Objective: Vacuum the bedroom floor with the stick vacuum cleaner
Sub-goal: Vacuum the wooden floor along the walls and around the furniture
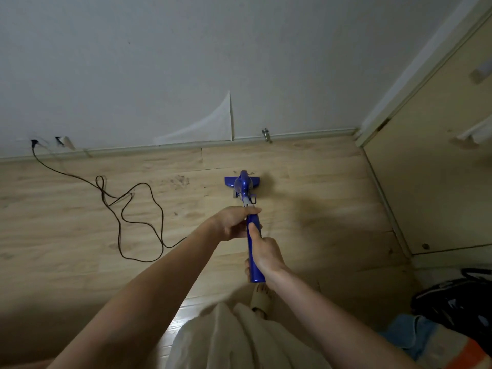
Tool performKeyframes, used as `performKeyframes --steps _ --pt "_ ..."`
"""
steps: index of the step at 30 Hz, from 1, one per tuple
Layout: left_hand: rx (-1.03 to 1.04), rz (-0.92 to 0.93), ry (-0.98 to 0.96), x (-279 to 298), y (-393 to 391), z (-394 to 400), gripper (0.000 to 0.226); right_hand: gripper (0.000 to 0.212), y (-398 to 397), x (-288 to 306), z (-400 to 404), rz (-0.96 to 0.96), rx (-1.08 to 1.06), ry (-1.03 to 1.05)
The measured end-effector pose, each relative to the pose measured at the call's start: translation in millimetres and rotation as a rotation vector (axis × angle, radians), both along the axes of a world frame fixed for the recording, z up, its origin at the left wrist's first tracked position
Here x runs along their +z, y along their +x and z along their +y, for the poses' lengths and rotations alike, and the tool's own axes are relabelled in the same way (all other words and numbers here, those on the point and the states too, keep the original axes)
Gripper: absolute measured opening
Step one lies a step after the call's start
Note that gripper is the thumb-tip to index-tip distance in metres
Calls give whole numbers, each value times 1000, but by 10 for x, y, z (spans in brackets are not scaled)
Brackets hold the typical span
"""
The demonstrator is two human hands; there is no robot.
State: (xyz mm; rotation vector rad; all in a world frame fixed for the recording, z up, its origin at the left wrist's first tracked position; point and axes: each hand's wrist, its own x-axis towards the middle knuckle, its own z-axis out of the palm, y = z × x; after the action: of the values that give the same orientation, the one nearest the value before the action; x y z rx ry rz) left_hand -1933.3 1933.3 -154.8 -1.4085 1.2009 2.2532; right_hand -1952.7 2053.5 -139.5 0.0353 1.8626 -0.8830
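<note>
The blue stick vacuum cleaner [251, 227], its head on the floor [306, 182] just short of the baseboard [292, 136], looks rigid and light, best steered by its handle, where the left hand [234, 222] and right hand [266, 254] both wrap it.

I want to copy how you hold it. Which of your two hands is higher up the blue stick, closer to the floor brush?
The left hand. It grips the blue vacuum nearer the brush head; the right hand holds the handle's near end.
</note>
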Motion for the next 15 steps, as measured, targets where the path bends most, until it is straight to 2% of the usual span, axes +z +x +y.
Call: performKeyframes --steps 6,15 --pt "87 -3 -45 -123 -339 -124 11 55 -351 -190 -215 81 89 0" --pt "114 4 -63 -258 -765 -435 12 55 -818 -377 -515 107 147 -18"
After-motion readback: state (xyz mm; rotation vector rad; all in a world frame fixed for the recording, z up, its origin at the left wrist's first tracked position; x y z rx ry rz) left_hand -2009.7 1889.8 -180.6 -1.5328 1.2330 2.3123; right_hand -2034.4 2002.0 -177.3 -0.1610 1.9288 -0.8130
